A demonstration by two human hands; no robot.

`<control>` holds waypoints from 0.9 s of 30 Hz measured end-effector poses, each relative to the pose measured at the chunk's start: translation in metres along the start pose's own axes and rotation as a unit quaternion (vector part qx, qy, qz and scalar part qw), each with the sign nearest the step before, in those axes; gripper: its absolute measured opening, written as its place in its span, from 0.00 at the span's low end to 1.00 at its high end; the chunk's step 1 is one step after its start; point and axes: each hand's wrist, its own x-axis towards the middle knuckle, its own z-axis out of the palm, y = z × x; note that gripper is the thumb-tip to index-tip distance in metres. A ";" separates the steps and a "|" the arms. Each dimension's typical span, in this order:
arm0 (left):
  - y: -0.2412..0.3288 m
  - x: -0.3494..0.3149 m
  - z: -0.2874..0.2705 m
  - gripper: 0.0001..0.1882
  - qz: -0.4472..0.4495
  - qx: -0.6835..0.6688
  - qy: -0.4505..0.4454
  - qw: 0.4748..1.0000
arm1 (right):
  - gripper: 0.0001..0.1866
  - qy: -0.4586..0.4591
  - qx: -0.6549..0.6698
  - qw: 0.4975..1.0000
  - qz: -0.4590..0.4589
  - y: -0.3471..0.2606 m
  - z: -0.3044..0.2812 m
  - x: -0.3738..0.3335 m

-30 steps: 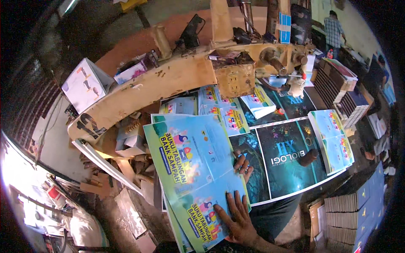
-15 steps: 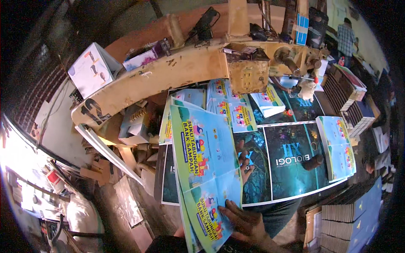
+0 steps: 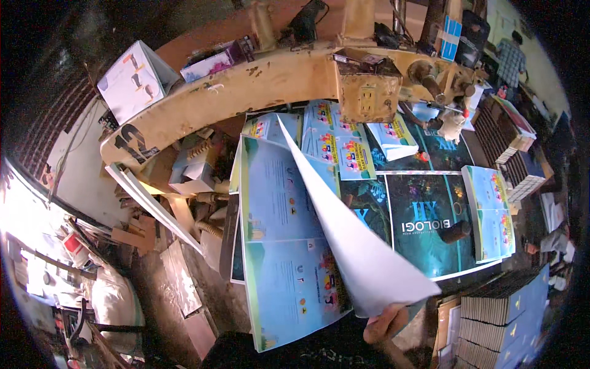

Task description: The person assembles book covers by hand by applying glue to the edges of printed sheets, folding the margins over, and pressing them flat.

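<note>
My right hand (image 3: 386, 323) pinches the near edge of a large printed sheet (image 3: 362, 255) and curls it up to the right, so its white underside shows. Below it lies a stack of blue printed sheets (image 3: 279, 270) with green borders and small pictures. The curled sheet covers part of this stack. No part of my left hand can be seen. Dark teal printed cover sheets (image 3: 424, 215) spread across the table behind. More of the blue and yellow sheets (image 3: 353, 157) lie at the far middle.
Another blue sheet stack (image 3: 490, 212) sits on the right. A curved beige machine frame (image 3: 246, 80) arches across the back, with a socket box (image 3: 367, 92). Bound book stacks (image 3: 485, 332) stand at the lower right. A person (image 3: 510, 61) stands far right.
The top sheet, flat half a second ago, is now lifted and folded over to the right by my right hand. The fingers at the sheets' right edge are no longer visible.
</note>
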 end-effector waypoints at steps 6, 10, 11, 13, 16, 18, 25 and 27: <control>0.000 -0.004 -0.013 0.25 -0.003 -0.014 0.014 1.000 | 0.40 -0.081 0.001 0.958 -0.275 -0.104 -0.026 0.052; 0.035 -0.012 -0.015 0.25 0.017 -0.005 0.012 1.000 | 0.38 0.004 -0.092 0.960 -0.266 -0.101 -0.005 0.055; 0.043 -0.015 -0.017 0.25 0.021 -0.002 0.005 1.000 | 0.38 0.022 -0.103 0.961 -0.257 -0.095 -0.004 0.055; 0.061 -0.017 -0.019 0.25 0.022 0.027 -0.017 0.999 | 0.34 0.093 -0.011 0.964 -0.250 -0.088 -0.002 0.055; 0.060 -0.026 0.043 0.26 0.038 0.232 0.081 0.969 | 0.26 0.182 0.111 0.967 -0.140 -0.072 -0.023 0.053; 0.095 -0.038 0.064 0.31 0.078 0.378 0.178 0.905 | 0.22 0.220 0.169 0.959 -0.051 -0.077 -0.039 0.057; 0.152 -0.028 0.114 0.36 -0.042 0.768 0.213 0.602 | 0.09 0.201 0.152 0.968 0.008 -0.036 -0.093 0.070; 0.176 -0.031 0.097 0.35 -0.061 0.709 0.221 0.667 | 0.12 0.232 0.188 0.952 -0.061 -0.024 -0.103 0.085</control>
